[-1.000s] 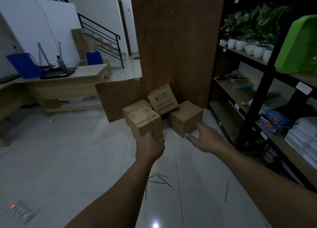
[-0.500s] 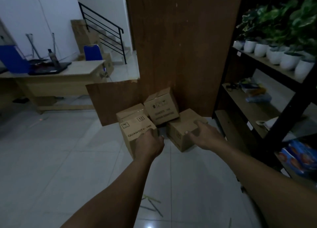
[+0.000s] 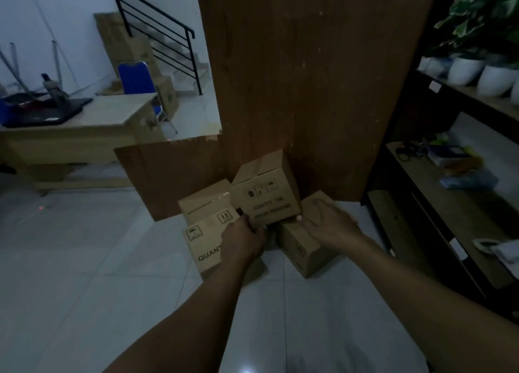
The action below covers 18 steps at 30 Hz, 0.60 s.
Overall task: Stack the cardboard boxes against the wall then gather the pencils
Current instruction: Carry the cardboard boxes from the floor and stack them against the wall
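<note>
- Four cardboard boxes sit on the floor (image 3: 323,316) at the foot of the wooden wall (image 3: 309,78); none is squarely stacked yet; the pencils are not in view
- The tilted box (image 3: 266,196) leans back against the wall, propped between the far-left box (image 3: 206,204) and the right box (image 3: 306,249); the near-left box (image 3: 205,246) stands in front of the far-left one
- The left hand (image 3: 244,238) lies over the near-left box's far right corner, fingers bent up at the tilted box's lower left edge; whether it grips either box I cannot tell
- The right hand (image 3: 328,224) rests palm down, fingers spread wide on top of the right box; its thumb touches the tilted box's lower right corner; it holds nothing
- Likely step: righting the tilted box so it can sit flat
- Risk: the tilted box rests only on edges; a lift from one corner alone could make it swivel and slide down into the gap between the lower boxes
- Risk: pressing on the right box could push it towards the shelf unit (image 3: 438,193) on the right, taking away the prop
- Risk: the light is dim, so edges may be misjudged; a box set off-centre would tip away from the wall
</note>
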Available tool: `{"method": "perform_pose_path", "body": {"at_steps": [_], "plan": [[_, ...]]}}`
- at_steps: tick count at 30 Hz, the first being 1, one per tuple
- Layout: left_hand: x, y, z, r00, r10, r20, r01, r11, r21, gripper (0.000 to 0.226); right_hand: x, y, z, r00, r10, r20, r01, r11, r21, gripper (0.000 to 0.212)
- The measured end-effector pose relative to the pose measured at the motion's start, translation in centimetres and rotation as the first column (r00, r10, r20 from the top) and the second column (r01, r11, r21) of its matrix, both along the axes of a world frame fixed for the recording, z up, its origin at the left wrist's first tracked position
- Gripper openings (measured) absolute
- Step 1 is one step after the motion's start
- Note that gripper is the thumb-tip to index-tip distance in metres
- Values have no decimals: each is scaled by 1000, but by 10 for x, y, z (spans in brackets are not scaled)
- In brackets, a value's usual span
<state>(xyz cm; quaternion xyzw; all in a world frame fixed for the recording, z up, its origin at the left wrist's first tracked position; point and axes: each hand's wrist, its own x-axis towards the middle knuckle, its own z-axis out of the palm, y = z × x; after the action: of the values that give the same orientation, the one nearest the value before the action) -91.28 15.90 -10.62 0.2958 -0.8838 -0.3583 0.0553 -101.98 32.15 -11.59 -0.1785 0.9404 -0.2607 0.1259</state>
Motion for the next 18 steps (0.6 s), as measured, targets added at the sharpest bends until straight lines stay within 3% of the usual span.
{"method": "perform_pose_path", "body": {"at_steps": [11,18], "plan": [[-179,-62,-45,1000,13,15,-14,997,75,31,-192,-66,-34,996,5,85,-3,1000,-25,65],[-279,-84,-66,996,54,73,-63,990,127,36,-300,-88,-63,984,25,179,-20,999,-31,71]]}}
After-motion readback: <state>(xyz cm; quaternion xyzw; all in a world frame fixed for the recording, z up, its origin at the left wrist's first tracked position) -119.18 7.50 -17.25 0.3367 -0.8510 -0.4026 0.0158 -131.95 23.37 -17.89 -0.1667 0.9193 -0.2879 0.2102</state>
